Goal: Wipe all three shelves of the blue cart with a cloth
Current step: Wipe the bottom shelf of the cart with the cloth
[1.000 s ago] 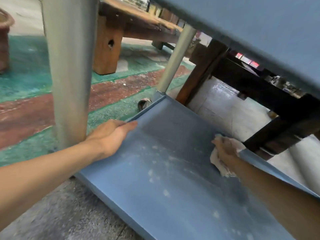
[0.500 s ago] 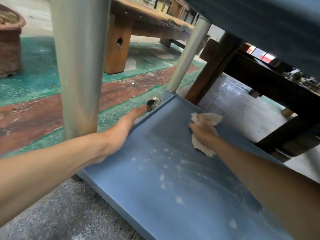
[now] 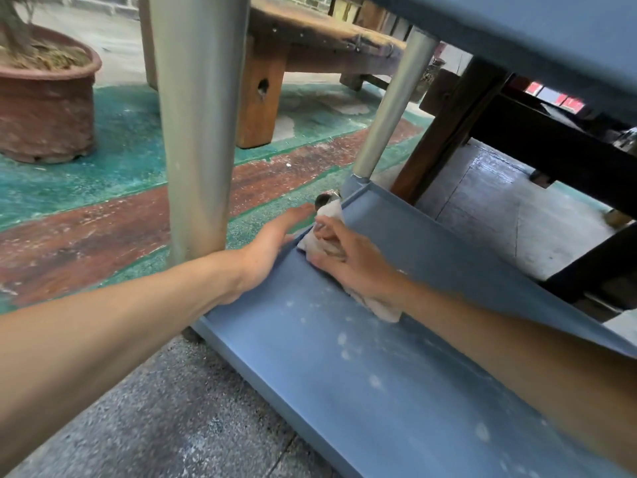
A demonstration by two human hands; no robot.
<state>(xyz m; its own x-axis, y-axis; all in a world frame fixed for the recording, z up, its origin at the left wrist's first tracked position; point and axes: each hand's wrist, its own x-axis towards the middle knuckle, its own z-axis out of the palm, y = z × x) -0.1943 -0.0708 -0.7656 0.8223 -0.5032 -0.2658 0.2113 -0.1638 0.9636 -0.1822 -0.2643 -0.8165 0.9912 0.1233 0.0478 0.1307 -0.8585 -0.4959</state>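
Note:
The blue cart's bottom shelf (image 3: 396, 374) fills the lower middle of the view, dusty with pale spots. My right hand (image 3: 358, 267) presses a crumpled white cloth (image 3: 322, 232) onto the shelf against its left rim, near the far left corner. My left hand (image 3: 272, 246) rests flat along the outside of that left rim, fingers stretched toward the corner, touching the cloth's edge. The underside of the shelf above (image 3: 537, 32) hangs across the top right.
Two silver cart posts stand at the near left (image 3: 200, 125) and the far corner (image 3: 393, 101). A caster (image 3: 324, 200) shows at the far corner. A clay plant pot (image 3: 44, 94), a wooden bench (image 3: 275, 74) and dark wooden furniture (image 3: 551, 157) surround the cart.
My right hand has swept the cloth from the shelf's right rim across to the left rim by the far corner. My left hand has slid further along the left rim.

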